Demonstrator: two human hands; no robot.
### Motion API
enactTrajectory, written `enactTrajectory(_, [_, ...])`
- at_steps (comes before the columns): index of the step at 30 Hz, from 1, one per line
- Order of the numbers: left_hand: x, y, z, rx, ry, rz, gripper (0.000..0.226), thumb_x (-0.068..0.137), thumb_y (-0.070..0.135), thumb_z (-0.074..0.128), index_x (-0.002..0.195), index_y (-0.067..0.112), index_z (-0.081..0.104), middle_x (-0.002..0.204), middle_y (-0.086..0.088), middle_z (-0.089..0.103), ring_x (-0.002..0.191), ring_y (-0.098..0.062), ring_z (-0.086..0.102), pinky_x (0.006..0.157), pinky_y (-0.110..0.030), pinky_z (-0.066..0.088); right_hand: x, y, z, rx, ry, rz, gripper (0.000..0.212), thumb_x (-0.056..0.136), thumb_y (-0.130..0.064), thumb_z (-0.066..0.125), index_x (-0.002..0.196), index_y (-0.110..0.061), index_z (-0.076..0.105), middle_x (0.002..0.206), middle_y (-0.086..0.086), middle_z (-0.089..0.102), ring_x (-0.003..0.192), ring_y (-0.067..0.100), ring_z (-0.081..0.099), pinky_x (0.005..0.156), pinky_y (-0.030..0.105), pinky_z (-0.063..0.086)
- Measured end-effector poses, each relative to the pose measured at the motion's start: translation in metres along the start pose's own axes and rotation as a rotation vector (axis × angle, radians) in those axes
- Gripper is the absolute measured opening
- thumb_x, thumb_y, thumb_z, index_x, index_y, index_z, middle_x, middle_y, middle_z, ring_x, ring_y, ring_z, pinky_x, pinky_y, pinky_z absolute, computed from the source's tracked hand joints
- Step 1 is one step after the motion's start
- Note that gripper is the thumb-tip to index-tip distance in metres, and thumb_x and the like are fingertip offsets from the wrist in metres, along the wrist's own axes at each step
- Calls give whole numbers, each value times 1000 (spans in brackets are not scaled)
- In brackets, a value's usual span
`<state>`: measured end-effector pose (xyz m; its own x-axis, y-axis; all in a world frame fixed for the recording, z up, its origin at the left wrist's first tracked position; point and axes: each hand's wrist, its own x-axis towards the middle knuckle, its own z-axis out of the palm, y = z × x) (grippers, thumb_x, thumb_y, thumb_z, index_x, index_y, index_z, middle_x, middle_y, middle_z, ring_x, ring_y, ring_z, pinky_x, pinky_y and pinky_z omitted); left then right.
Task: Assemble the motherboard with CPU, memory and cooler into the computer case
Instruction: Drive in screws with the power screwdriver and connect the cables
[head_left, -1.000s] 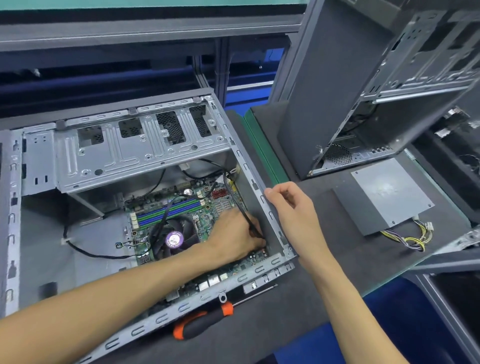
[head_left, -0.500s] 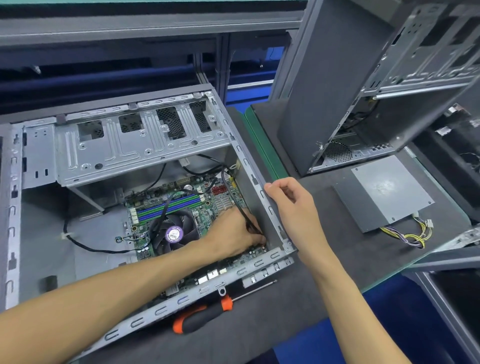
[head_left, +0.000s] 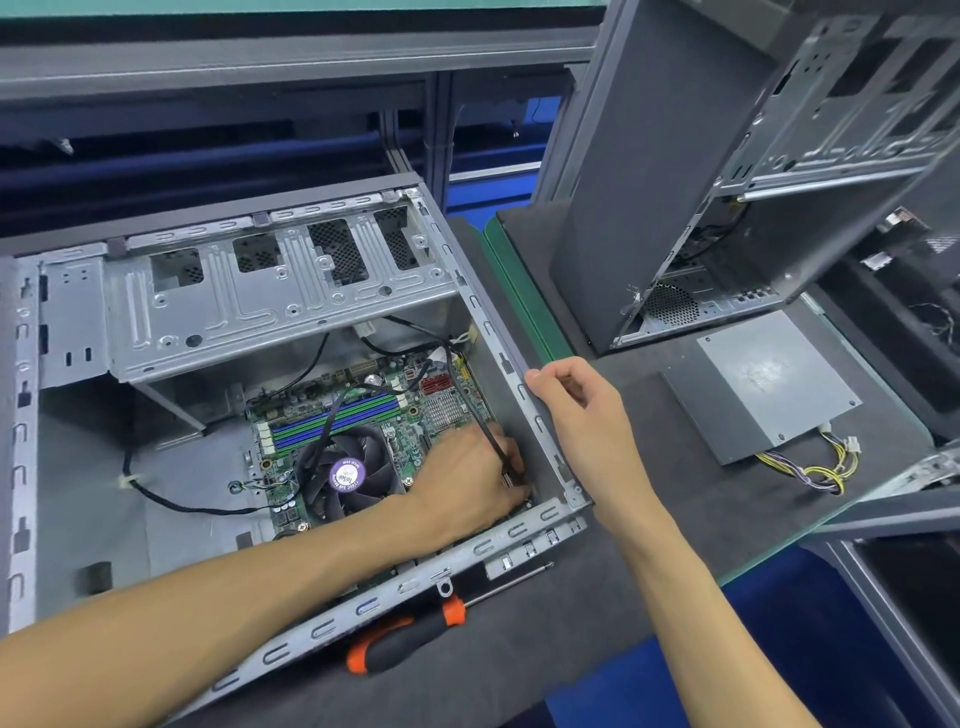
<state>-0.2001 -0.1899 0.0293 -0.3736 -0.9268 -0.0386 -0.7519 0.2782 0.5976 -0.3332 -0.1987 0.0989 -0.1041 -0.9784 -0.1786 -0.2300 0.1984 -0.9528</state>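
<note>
The open computer case (head_left: 280, 306) lies on its side on the bench. Inside it sits the green motherboard (head_left: 415, 395) with blue and green memory slots (head_left: 337, 421) and a black cooler fan (head_left: 348, 475) with a purple label. My left hand (head_left: 467, 478) reaches into the case at the board's right corner, its fingers curled and pinching the end of a thin black cable (head_left: 488, 436) down at the board. My right hand (head_left: 576, 400) grips the case's right rim (head_left: 498, 348) with curled fingers.
An orange-and-black screwdriver (head_left: 410, 631) lies on the grey mat just in front of the case. A second case (head_left: 727, 171) stands upright at the right, with a grey power supply (head_left: 763, 384) and its yellow wires (head_left: 815, 467) in front of it.
Both hands stay where they were; my left hand keeps working the cable end at the board corner. The view has shifted slightly.
</note>
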Motion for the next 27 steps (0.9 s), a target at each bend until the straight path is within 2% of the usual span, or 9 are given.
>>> enactTrajectory(5, [1,1,-1,87,-11,72,22,81,41,70,85,20,73,90,3,67,87,-21,63,82,-36,52,0,-1,1,3,2,4,15,95,-26,67,86,-15,65,80,-9,67,74,0,58,67,7,43])
enactTrajectory(10, [2,-2,1,125,-29,96,29,86,46,64,93,21,74,97,3,65,90,-21,62,81,-34,51,0,-2,0,3,1,19,16,95,-27,66,87,-14,65,87,2,69,77,3,59,67,9,46])
enactTrajectory(13, [1,-3,2,96,-36,86,24,85,42,66,90,20,73,93,4,66,87,-19,63,79,-33,52,0,-2,0,1,2,28,15,95,-28,66,88,-14,65,89,3,70,79,5,60,69,11,47])
enactTrajectory(17, [3,-6,3,-149,-63,-111,13,78,38,77,79,26,72,77,14,67,69,-5,61,60,-22,46,0,-2,0,0,3,27,16,95,-29,66,88,-14,65,91,6,69,79,7,60,70,12,47])
enactTrajectory(20, [6,-10,5,-181,-81,-157,15,77,41,78,79,27,74,73,16,67,64,4,56,54,-14,36,0,-2,1,3,9,23,16,94,-29,67,86,-15,65,91,5,69,78,5,59,68,10,46])
enactTrajectory(27, [4,-10,8,-165,-74,-130,14,78,39,78,81,26,74,78,13,68,71,-3,63,66,-25,54,0,0,0,6,2,9,16,94,-29,67,84,-18,64,88,0,69,78,3,60,69,9,46])
